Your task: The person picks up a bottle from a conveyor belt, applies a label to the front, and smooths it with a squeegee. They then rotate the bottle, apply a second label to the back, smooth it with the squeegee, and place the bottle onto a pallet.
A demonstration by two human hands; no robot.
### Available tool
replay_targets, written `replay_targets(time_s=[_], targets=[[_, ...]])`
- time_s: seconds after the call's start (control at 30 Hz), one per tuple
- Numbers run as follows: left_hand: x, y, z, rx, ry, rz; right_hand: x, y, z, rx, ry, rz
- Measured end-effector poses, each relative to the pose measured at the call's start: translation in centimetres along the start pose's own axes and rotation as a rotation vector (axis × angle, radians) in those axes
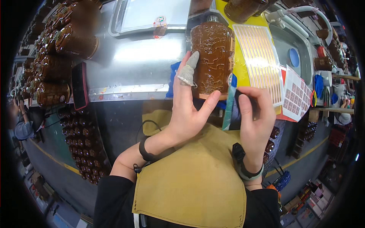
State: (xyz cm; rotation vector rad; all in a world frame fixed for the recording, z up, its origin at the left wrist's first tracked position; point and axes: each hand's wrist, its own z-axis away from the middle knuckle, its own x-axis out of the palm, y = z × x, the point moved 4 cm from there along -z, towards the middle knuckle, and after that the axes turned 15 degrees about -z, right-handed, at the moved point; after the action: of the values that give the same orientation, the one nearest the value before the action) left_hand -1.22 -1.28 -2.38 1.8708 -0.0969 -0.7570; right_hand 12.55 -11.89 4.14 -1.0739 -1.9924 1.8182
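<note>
Left hand steadies a brown bottle, right hand brings a flat tool to its side

The brown embossed glass bottle is at the front edge of the metal desk, near the middle of the view. Its clear neck points away from the person, and its base is toward the person.

The left hand is wide: the fingers lie along the left side of the bottle, and the thumb is stretched out near the base. A grey finger cover is on one of its fingers. The right hand is narrow and holds a blue-green flat tool between thumb and fingers. The upper end of this tool is at the lower right side of the bottle; I cannot tell if they are touching.

To the right of the bottle, a sheet of golden strips lies on a yellow mat. Farther right is a sheet with small brown squares. A blue cloth shows just beside the left hand. On the left part of the desk there are a red-edged phone and a group of similar brown bottles.
</note>
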Motion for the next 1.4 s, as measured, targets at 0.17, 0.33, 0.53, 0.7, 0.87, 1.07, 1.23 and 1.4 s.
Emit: replay_targets(time_s=[0.17,0.33,0.53,0.7,0.87,1.07,1.23,1.4], targets=[[0.1,-0.3,0.1,-0.014,-0.037,0.126,0.9,0.4,-0.1,0.002,-0.05,-0.022],[0.0,-0.3,0.2,0.018,-0.051,0.113,0.9,0.4,0.0,0.028,-0.043,-0.02],[0.1,-0.7,0.3,0.015,-0.087,0.157,0.9,0.3,-0.1,0.016,-0.048,0.0],[0.2,-0.9,0.5,0.016,-0.105,0.197,1.0,0.3,-0.2,0.009,-0.053,0.003],[0.1,-1.2,0.6,0.0,-0.111,0.34,1.0,0.2,-0.1,0.023,-0.051,0.012],[-0.4,-3.0,1.0,0.191,0.015,0.211,1.6,-1.5,-0.8,-0.03,-0.105,0.098],[-1.9,-0.8,1.4,0.395,0.125,-0.149,3.2,-2.3,-0.7,-0.069,-0.155,0.122],[-1.8,-1.1,1.3,0.507,0.172,-0.314,0.1,0.2,-0.5,-0.04,-0.056,0.169]])
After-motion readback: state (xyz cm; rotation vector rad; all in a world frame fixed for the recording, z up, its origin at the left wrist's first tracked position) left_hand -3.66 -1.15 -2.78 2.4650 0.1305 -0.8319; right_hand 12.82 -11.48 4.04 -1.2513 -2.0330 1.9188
